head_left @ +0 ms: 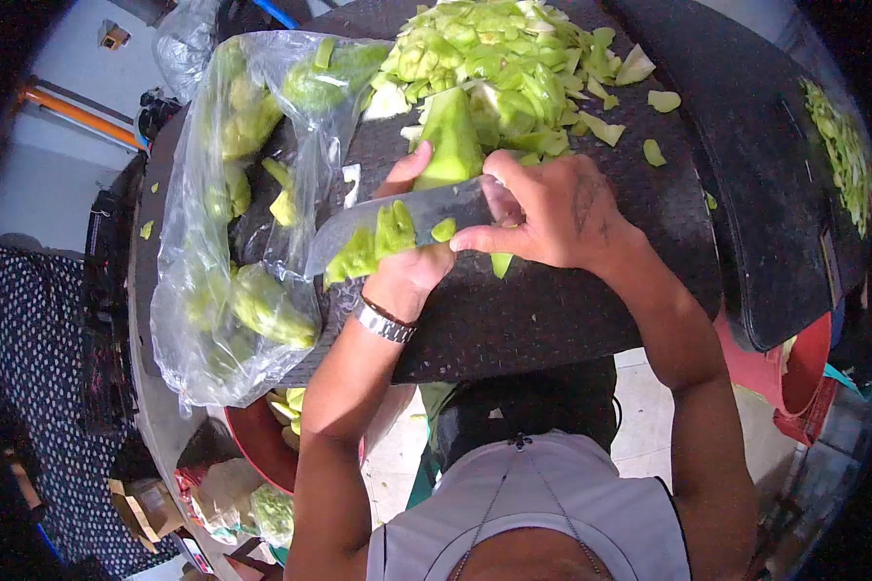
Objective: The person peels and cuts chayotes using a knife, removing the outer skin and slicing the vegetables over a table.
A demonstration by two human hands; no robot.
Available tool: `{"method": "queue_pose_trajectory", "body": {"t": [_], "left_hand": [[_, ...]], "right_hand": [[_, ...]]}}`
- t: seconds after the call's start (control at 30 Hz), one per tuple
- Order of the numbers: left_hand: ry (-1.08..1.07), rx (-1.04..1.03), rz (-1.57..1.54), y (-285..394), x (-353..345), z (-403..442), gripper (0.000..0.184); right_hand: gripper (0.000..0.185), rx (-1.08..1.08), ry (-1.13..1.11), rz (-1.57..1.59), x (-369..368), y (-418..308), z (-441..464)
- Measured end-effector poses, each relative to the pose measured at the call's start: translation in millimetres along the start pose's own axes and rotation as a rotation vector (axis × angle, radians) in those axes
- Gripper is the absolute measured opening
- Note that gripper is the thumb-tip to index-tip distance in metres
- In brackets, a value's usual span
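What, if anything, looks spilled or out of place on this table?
A few green slices lie loose on the dark table, to the right of the large heap; they look strayed because most pieces are piled together. Nothing looks clearly damaged.

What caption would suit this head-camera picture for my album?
Right hand holding a broad blade, left hand gripping a green vegetable, a heap of green slices just beyond.

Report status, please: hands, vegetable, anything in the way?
Left hand holds vegetable. Right hand grips knife. Knife, green bits on it, partly hides left hand.
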State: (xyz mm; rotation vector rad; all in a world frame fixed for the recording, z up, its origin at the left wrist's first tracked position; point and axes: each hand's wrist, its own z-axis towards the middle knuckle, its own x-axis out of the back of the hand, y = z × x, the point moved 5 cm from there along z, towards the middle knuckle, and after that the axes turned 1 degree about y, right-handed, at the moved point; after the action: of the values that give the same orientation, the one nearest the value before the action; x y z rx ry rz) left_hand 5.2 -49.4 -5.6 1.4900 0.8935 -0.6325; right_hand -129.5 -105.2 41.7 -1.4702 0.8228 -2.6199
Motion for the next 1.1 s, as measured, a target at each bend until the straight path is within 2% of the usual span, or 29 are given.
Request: {"method": "queue_pose_trajectory", "body": {"t": [0.17,0.27,0.37,0.47,0.57,0.63,0.7,0.77,0.8,0.93,1.03,1.1], "left_hand": [[-0.056,0.007,-0.087,0,4,4,0.055],[-0.017,-0.002,-0.058,0,6,4,0.055],[0.177,-0.075,-0.051,5,6,2,0.057],[-0.059,-0.071,-0.131,4,27,-3,0.057],[0.087,-0.043,-0.120,4,26,-2,0.056],[-0.007,-0.036,-0.077,5,17,-1,0.056],[-0.051,-0.016,-0.034,6,8,-5,0.056],[-0.064,-0.007,0.015,11,-1,-4,0.055],[-0.025,-0.005,0.024,9,0,-3,0.055],[0.085,-0.057,-0.011,2,16,-5,0.053],[0.090,-0.050,-0.011,1,31,-3,0.052],[0.119,-0.020,-0.009,-2,34,-4,0.050]], "right_hand": [[0.064,-0.013,-0.012,-0.003,0,-3,0],[0.053,0.063,0.087,0.016,2,-4,-1],[0.061,-0.031,0.083,-0.015,1,8,2],[0.057,-0.141,0.059,-0.030,8,29,4],[0.056,-0.122,0.075,-0.024,9,21,4],[0.056,-0.089,0.077,-0.121,16,31,8],[0.057,-0.175,0.110,-0.112,23,52,7],[0.057,-0.356,0.190,-0.010,28,80,7],[0.057,-0.387,0.146,-0.009,29,69,7],[0.058,-0.266,0.069,0.107,7,31,8],[0.043,-0.174,0.019,0.045,7,22,7],[0.043,-0.168,-0.003,0.029,10,22,7]]}}
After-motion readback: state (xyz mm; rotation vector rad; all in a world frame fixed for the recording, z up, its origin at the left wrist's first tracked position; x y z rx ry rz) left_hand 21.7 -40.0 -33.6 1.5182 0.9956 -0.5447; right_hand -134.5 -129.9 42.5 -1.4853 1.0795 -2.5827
